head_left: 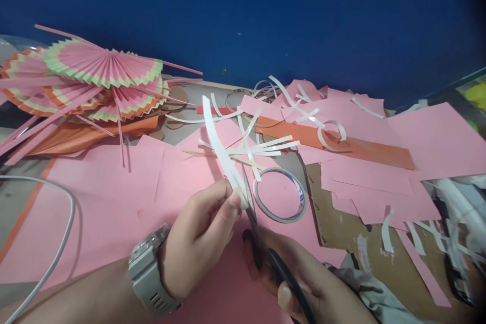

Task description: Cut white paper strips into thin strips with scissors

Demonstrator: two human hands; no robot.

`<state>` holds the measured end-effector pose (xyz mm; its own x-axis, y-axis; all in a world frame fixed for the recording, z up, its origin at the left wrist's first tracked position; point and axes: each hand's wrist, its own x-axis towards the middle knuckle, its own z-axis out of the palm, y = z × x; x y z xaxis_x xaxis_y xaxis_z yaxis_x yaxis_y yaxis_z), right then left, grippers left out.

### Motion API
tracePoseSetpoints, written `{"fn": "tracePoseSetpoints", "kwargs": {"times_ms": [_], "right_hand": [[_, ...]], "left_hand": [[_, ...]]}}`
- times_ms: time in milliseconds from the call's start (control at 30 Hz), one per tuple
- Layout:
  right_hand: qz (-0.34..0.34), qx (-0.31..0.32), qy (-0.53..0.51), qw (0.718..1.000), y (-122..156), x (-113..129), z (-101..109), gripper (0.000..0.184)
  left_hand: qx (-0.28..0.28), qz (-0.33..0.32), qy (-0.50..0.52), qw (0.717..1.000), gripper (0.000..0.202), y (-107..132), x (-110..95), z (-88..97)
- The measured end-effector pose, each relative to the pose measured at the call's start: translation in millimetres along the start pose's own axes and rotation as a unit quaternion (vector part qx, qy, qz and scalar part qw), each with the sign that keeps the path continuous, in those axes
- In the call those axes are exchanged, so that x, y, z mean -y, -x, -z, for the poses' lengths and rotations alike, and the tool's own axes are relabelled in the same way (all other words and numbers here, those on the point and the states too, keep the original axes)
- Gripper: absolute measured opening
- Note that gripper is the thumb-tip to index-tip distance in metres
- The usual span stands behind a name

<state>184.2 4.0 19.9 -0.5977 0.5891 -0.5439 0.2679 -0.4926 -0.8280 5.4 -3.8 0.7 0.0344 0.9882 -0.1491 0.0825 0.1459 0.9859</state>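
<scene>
My left hand (207, 233), with a grey watch (152, 268) on its wrist, pinches the lower end of a white paper strip (218, 144) between thumb and forefinger. The strip stands up and leans to the left. My right hand (292, 268) grips black-handled scissors (281, 268). Their blades point up and lie along the right edge of the strip, close to my left fingertips; whether they are cutting into it I cannot tell. Just right of the blades a roll of tape (299, 212) lies flat on pink paper (182, 182). Loose white strips (261, 151) are scattered behind it.
Folded pink, green and orange paper fans (110, 68) are piled at the back left. Pink sheets (436, 136) and an orange strip (360, 149) cover brown cardboard (349, 228) on the right. A white cable (70, 212) curves along the left. A blue wall (243, 15) rises behind.
</scene>
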Motion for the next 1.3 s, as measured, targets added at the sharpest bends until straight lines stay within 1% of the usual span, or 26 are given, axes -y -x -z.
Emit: {"fn": "tracePoseSetpoints", "kwargs": {"times_ms": [133,233,333,467,733,933,1033,1133,1300], "right_hand": [[-0.037,-0.004,-0.069,0.997,1,-5,0,0.029],[-0.040,-0.013,-0.077,0.996,0,-4,0,0.032],[-0.034,-0.036,-0.048,0.998,0,2,0,0.026],[-0.050,-0.057,0.034,0.997,3,13,0,0.016],[-0.014,-0.086,0.155,0.984,3,13,2,0.016],[-0.006,-0.108,0.169,0.980,3,17,2,0.012],[-0.020,-0.110,0.187,0.976,3,22,1,0.009],[-0.041,-0.114,0.202,0.972,3,26,-1,0.010],[-0.038,-0.110,0.193,0.974,3,28,-1,0.009]], "left_hand": [[0.021,0.003,0.000,1.000,0.032,2,0,-0.1],[0.029,0.001,-0.003,1.000,0.032,1,1,-0.9],[0.036,0.002,-0.006,0.999,0.031,0,1,-1.5],[0.042,0.001,-0.009,0.999,0.031,-1,2,-1.9],[0.046,-0.014,-0.043,0.998,0.030,-3,1,-0.4],[0.052,-0.012,-0.047,0.997,0.029,-4,1,0.6],[0.049,-0.014,-0.047,0.998,0.029,-4,1,0.4],[0.049,-0.015,-0.043,0.998,0.029,-4,1,0.3],[0.046,-0.013,-0.044,0.998,0.029,-4,1,0.0]]}}
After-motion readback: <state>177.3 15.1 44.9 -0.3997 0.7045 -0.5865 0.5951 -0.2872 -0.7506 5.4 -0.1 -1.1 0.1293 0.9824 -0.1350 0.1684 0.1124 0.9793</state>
